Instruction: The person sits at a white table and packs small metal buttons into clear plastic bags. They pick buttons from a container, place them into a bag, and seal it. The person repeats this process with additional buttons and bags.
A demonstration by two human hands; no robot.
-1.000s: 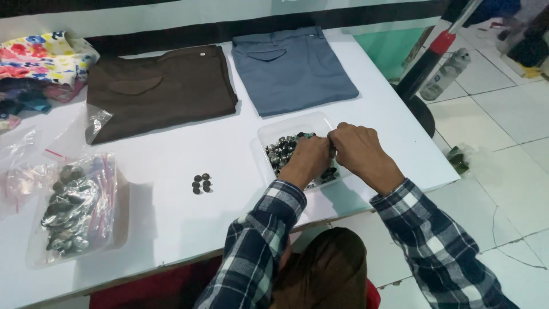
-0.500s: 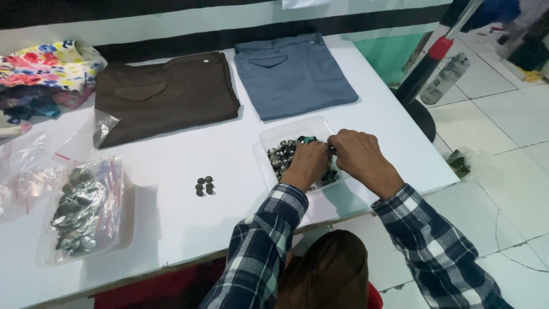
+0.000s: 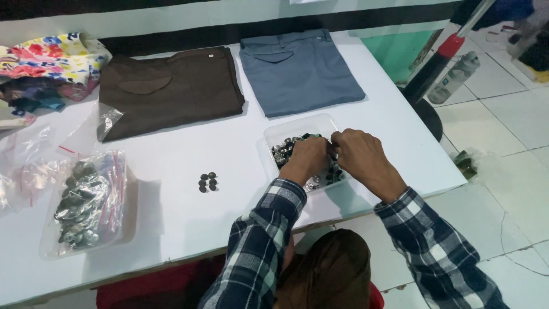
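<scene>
Both my hands work over a clear plastic tray [image 3: 280,133] full of small dark and silvery metal buttons [image 3: 284,150] near the table's right front edge. My left hand [image 3: 306,158] is curled with its fingers down in the tray. My right hand [image 3: 361,157] meets it fingertip to fingertip, and the two pinch a small button between them; the button itself is mostly hidden by the fingers. Both sleeves are blue-and-white plaid. A small cluster of dark buttons [image 3: 207,181] lies loose on the white table [image 3: 171,217], to the left of the tray.
Folded brown trousers [image 3: 168,91] and folded blue-grey trousers [image 3: 300,68] lie at the back. A second tray of buttons in plastic bags [image 3: 86,203] sits front left, beside loose clear bags [image 3: 23,163] and colourful fabric [image 3: 48,63]. A red-and-black pole [image 3: 437,63] and a bottle [image 3: 454,77] stand on the tiled floor, right.
My hands stay at the button tray, with only small finger movements. The view has shifted slightly.
</scene>
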